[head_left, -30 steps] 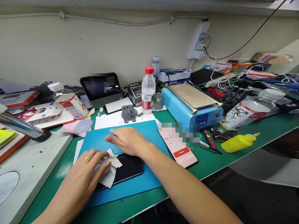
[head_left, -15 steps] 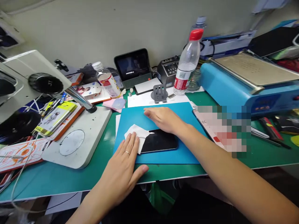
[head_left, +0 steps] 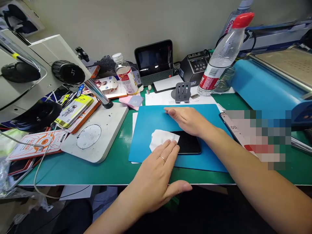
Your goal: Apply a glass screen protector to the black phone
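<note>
Resting on the white wipe (head_left: 162,137), the fingers (head_left: 168,150) of the left hand (head_left: 156,174) are extended side by side, with nothing clasped between them. The fingertips lie on the right part of the wipe; the thumb is spread away toward the near edge of the green bench (head_left: 104,177). A ring (head_left: 162,158) encircles one finger. The wipe covers the left portion of the black phone (head_left: 188,144), so the left fingertips sit above that covered portion; the exposed screen extends to their right.

The right hand (head_left: 187,120) is positioned at the far side of the phone, fingers straight, pointing left and released. Contact between this hand and the phone's far edge cannot be confirmed from this angle.

The phone lies flat on the blue mat (head_left: 151,115), which is on the bench. Right of the mat is a second phone (head_left: 231,127), partly obscured by pixelation. Left of the mat is the pale stand base (head_left: 108,130). Beyond the mat, a grey holder (head_left: 184,92) stands on white paper (head_left: 156,99), with a red-capped bottle (head_left: 218,63) to its right and a white-capped bottle (head_left: 127,78) farther left. At the right, the blue machine (head_left: 268,91) is only partly in view.
</note>
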{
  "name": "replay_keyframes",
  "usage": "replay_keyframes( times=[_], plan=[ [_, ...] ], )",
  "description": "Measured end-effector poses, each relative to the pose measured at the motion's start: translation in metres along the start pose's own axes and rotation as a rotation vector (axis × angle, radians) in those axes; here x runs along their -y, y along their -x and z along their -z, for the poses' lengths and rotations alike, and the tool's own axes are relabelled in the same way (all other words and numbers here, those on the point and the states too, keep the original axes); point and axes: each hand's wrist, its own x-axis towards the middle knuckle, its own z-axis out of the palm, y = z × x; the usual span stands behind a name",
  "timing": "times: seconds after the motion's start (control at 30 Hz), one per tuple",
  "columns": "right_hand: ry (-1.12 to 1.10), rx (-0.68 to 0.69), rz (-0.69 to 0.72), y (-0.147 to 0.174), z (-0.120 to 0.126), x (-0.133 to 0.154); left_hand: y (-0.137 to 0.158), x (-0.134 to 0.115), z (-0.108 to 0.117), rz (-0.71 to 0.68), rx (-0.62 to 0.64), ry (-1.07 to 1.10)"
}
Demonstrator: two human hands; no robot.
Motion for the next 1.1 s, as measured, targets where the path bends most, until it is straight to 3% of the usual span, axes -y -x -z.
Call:
replay_keyframes(
  times=[0.3,0.63,0.9,1.1],
  plan=[
    [0.017,0.018,0.002,-0.001,0.0,-0.001,-0.007,0.013,-0.002,0.019,-0.019,-0.023],
    [-0.003,0.021,-0.009,0.0,0.001,0.002,-0.007,0.002,-0.015,-0.021,-0.031,-0.115],
    [0.004,0.041,0.004,0.0,0.001,0.0,0.012,0.021,0.002,-0.062,-0.01,-0.016],
    [0.011,0.048,0.022,0.001,0.002,0.002,0.001,0.011,-0.012,0.067,-0.032,-0.136]
  ],
)
